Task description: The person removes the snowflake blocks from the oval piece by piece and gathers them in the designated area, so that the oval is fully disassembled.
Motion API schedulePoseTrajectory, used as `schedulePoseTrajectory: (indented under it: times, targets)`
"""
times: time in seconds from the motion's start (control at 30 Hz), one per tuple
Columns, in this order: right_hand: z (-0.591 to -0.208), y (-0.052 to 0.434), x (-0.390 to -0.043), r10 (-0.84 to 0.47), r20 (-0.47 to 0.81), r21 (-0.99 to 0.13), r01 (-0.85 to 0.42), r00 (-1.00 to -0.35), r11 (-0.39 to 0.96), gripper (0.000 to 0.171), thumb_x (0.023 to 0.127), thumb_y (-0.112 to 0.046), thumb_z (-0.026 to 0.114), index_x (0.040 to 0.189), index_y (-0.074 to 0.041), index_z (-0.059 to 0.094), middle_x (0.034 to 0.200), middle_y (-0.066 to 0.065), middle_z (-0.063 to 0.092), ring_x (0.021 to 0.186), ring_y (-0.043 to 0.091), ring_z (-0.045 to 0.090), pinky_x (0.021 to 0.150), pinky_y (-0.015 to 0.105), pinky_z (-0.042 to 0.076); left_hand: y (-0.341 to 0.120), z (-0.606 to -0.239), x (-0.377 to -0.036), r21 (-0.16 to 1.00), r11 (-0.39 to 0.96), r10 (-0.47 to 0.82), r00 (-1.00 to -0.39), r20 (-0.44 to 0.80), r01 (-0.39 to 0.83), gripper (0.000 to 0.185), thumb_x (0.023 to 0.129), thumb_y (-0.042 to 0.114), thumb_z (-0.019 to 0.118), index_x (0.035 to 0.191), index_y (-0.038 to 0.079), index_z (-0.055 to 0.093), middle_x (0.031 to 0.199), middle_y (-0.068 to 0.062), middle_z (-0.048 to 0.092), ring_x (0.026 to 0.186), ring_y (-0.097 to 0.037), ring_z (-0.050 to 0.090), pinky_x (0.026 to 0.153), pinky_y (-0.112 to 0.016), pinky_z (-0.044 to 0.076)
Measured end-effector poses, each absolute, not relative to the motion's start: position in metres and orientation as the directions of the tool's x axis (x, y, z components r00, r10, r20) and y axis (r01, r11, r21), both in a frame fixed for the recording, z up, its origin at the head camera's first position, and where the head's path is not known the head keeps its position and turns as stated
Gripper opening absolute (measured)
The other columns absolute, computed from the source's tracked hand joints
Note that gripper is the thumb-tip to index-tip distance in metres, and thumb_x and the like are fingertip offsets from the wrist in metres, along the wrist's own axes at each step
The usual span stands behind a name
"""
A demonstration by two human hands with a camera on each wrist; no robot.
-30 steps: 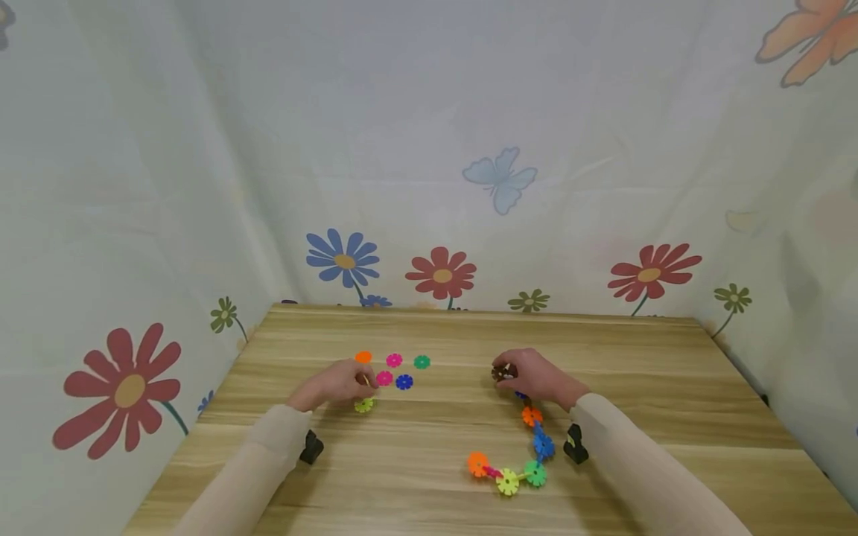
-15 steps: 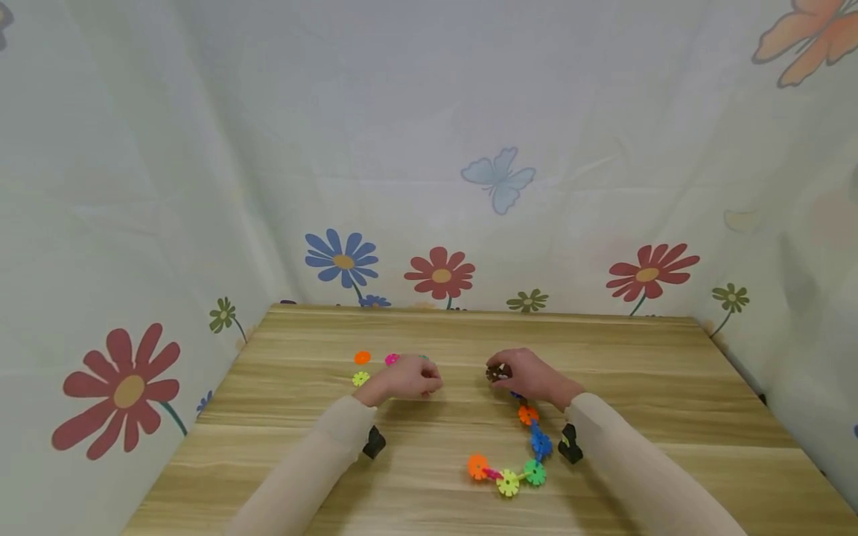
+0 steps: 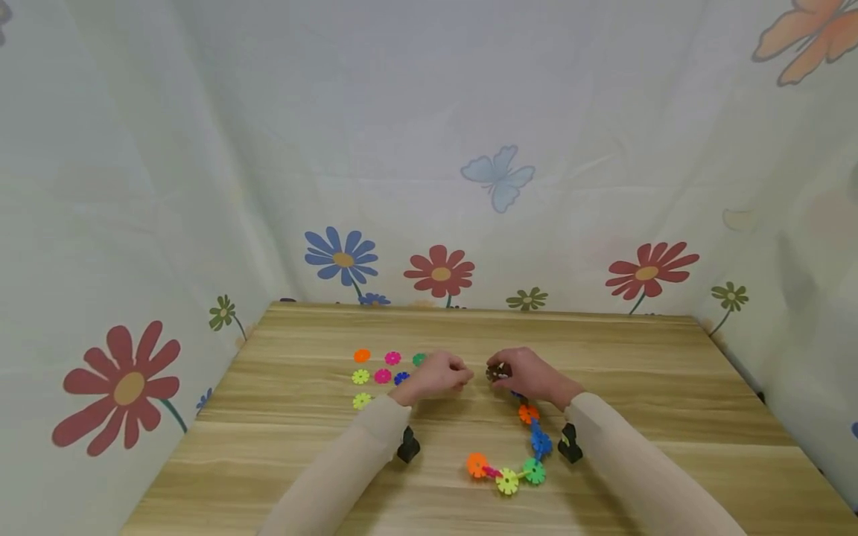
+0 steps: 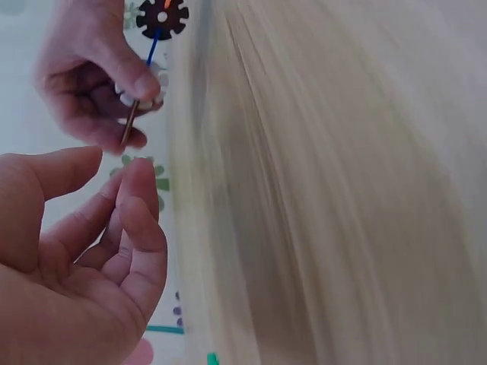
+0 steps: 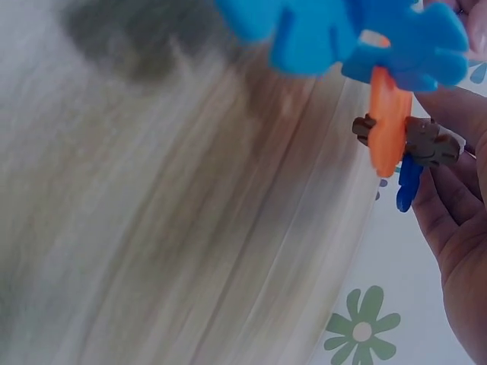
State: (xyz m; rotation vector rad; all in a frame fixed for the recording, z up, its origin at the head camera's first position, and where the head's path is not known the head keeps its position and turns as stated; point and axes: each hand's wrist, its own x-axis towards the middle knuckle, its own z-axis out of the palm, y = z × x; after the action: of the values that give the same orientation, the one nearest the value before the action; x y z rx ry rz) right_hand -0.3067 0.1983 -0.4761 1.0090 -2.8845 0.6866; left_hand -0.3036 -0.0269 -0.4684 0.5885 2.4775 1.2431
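Note:
In the head view my right hand (image 3: 532, 374) pinches a brown notched disc (image 3: 496, 372) at the upper end of a chain of linked snowflake discs. From there the chain runs through dark blue, orange (image 3: 528, 414), blue (image 3: 541, 443), green (image 3: 534, 470) and yellow (image 3: 507, 481) discs to another orange disc (image 3: 477, 465). My left hand (image 3: 439, 374) is just left of the brown disc, apart from it. In the left wrist view its thumb and fingers curve loosely with a gap between them, and nothing shows in it.
Several loose notched discs lie on the left of the wooden table (image 3: 302, 476): orange (image 3: 362, 356), pink (image 3: 392, 358), green (image 3: 418, 359), yellow (image 3: 360, 377) and blue (image 3: 401, 378), the last partly hidden by my left hand. A printed cloth (image 3: 429, 149) stands behind.
My left hand has moved right from the loose discs to near my right hand, uncovering yellow discs. My right hand shifted slightly left, keeping its pinch on the brown disc.

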Motion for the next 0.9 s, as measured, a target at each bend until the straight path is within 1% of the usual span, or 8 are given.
schedulePoseTrajectory:
  times: [0.07, 0.17, 0.27, 0.4, 0.57, 0.7, 0.9]
  targets:
    - [-0.476, 0.198, -0.306, -0.600, 0.164, -0.403, -0.608, -0.783, 0.684, 0.034, 0.081, -0.015, 0.076, 0.110, -0.003, 0.066, 0.100, 0.003, 0.066, 0.079, 0.011, 0.059, 0.072, 0.030, 0.051, -0.020, -0.471, -0.303, 0.845, 0.504, 0.481, -0.871, -0.103, 0.179, 0.022, 0.093, 0.020, 0.060, 0.096, 0.000, 0.070, 0.083, -0.011, 0.067, 0.073, -0.020, 0.061, 0.065, -0.029, 0.050]
    - [-0.476, 0.197, -0.306, -0.609, 0.184, -0.408, -0.623, -0.772, 0.667, 0.033, 0.080, -0.014, 0.076, 0.109, -0.002, 0.066, 0.099, 0.003, 0.066, 0.078, 0.011, 0.060, 0.072, 0.030, 0.051, -0.012, -0.475, -0.302, 0.893, 0.441, 0.467, -0.873, -0.141, 0.092, 0.022, 0.094, 0.019, 0.060, 0.096, -0.001, 0.069, 0.086, -0.014, 0.067, 0.072, -0.020, 0.059, 0.067, -0.032, 0.051]
    - [-0.477, 0.196, -0.306, -0.606, 0.197, -0.408, -0.626, -0.771, 0.665, 0.033, 0.080, -0.014, 0.077, 0.109, -0.003, 0.066, 0.098, 0.002, 0.066, 0.079, 0.010, 0.060, 0.072, 0.029, 0.051, -0.005, -0.479, -0.302, 0.926, 0.375, 0.455, -0.877, -0.156, 0.030, 0.024, 0.094, 0.018, 0.060, 0.094, -0.004, 0.069, 0.086, -0.017, 0.066, 0.067, -0.017, 0.056, 0.064, -0.030, 0.050]
    - [-0.478, 0.197, -0.306, -0.608, 0.202, -0.408, -0.630, -0.768, 0.661, 0.032, 0.080, -0.013, 0.076, 0.108, -0.004, 0.066, 0.098, 0.002, 0.066, 0.080, 0.011, 0.061, 0.071, 0.028, 0.051, -0.001, -0.484, -0.303, 0.945, 0.328, 0.438, -0.888, -0.142, 0.011, 0.024, 0.093, 0.017, 0.062, 0.091, -0.007, 0.068, 0.082, -0.018, 0.066, 0.061, -0.015, 0.053, 0.057, -0.026, 0.046]
    - [-0.478, 0.196, -0.305, -0.616, 0.200, -0.403, -0.637, -0.762, 0.657, 0.030, 0.080, -0.014, 0.076, 0.107, -0.006, 0.066, 0.097, 0.001, 0.067, 0.080, 0.010, 0.062, 0.071, 0.027, 0.051, 0.004, -0.487, -0.303, 0.955, 0.294, 0.430, -0.888, -0.161, -0.031, 0.021, 0.092, 0.015, 0.061, 0.088, -0.005, 0.067, 0.076, -0.012, 0.065, 0.061, -0.013, 0.053, 0.058, -0.026, 0.047]
    - [-0.477, 0.197, -0.304, -0.612, 0.206, -0.406, -0.636, -0.764, 0.656, 0.031, 0.080, -0.014, 0.076, 0.108, -0.006, 0.066, 0.097, 0.002, 0.067, 0.078, 0.009, 0.061, 0.070, 0.027, 0.051, 0.006, -0.490, -0.304, 0.955, 0.293, 0.425, -0.889, -0.171, -0.044, 0.018, 0.093, 0.014, 0.061, 0.088, -0.003, 0.067, 0.076, -0.011, 0.065, 0.062, -0.013, 0.054, 0.058, -0.025, 0.046]
    - [-0.476, 0.203, -0.302, -0.579, 0.175, -0.436, -0.590, -0.796, 0.680, 0.024, 0.084, -0.017, 0.073, 0.105, -0.008, 0.066, 0.090, -0.002, 0.066, 0.073, 0.006, 0.060, 0.066, 0.026, 0.050, 0.003, -0.493, -0.308, 0.955, 0.291, 0.419, -0.892, -0.171, -0.046, 0.020, 0.092, 0.013, 0.061, 0.092, -0.006, 0.067, 0.078, -0.012, 0.065, 0.063, -0.014, 0.054, 0.059, -0.026, 0.047]
